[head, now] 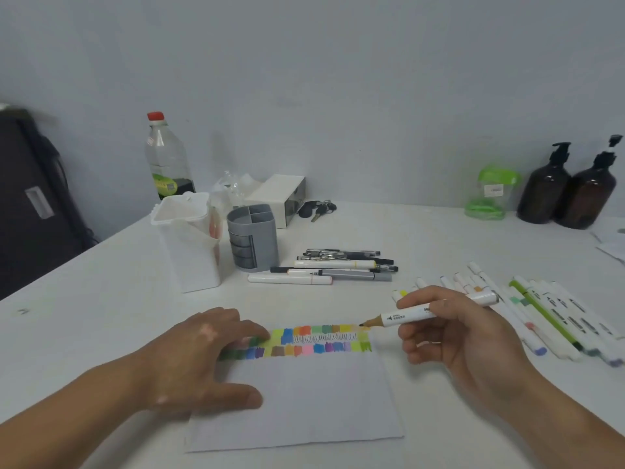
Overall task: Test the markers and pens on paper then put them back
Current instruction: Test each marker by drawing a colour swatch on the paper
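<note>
A white sheet of paper point(304, 394) lies on the table in front of me, with rows of colour swatches and a scribble line along its far edge. My left hand point(199, 353) presses flat on the paper's left side, fingers spread. My right hand point(453, 330) grips a white marker point(412, 314) with a brown tip; the tip touches the paper's far right corner. A pile of pens and markers point(334, 269) lies behind the paper. More white markers point(541, 313) lie in a row to the right.
A grey pen holder point(252, 236) and a white plastic marker box point(189, 242) stand at the back left. Behind them are a bottle point(165, 160), a white box point(280, 194) and keys point(316, 208). A green jar point(490, 194) and two brown pump bottles point(568, 194) stand at the back right.
</note>
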`<action>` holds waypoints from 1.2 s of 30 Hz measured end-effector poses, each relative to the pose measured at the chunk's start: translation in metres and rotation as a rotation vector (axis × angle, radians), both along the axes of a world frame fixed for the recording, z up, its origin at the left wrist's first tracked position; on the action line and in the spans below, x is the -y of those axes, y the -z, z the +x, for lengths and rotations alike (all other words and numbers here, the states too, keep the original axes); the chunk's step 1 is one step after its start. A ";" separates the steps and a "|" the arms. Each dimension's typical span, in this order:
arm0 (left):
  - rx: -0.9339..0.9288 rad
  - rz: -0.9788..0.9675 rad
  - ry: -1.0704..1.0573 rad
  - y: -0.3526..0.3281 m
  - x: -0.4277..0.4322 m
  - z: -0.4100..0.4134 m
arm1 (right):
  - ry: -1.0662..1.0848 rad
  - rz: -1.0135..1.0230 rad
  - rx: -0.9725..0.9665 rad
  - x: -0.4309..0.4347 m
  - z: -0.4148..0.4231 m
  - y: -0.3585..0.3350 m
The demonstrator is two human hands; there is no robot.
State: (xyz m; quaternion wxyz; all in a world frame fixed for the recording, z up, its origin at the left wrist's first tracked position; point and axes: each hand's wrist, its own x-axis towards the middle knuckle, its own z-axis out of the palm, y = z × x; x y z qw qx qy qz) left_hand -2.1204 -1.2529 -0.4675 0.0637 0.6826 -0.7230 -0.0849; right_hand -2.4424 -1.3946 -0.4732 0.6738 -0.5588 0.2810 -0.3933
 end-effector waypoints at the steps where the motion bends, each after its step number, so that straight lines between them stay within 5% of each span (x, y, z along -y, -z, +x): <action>1: -0.013 -0.009 -0.008 0.002 -0.002 0.001 | 0.007 -0.009 -0.013 -0.001 0.001 -0.001; 7: -0.044 -0.068 0.018 0.015 0.015 -0.027 | 0.117 -0.166 -0.126 -0.011 0.024 -0.012; 12: -0.172 -0.138 0.005 0.005 0.019 -0.006 | -0.037 -0.142 -0.175 -0.035 0.057 -0.031; 22: -0.048 -0.145 0.005 0.028 0.009 0.014 | -0.054 -0.188 -0.335 -0.061 0.134 -0.005; 36: -0.117 -0.127 0.021 0.030 0.012 0.016 | -0.039 -0.353 -0.469 -0.062 0.139 0.016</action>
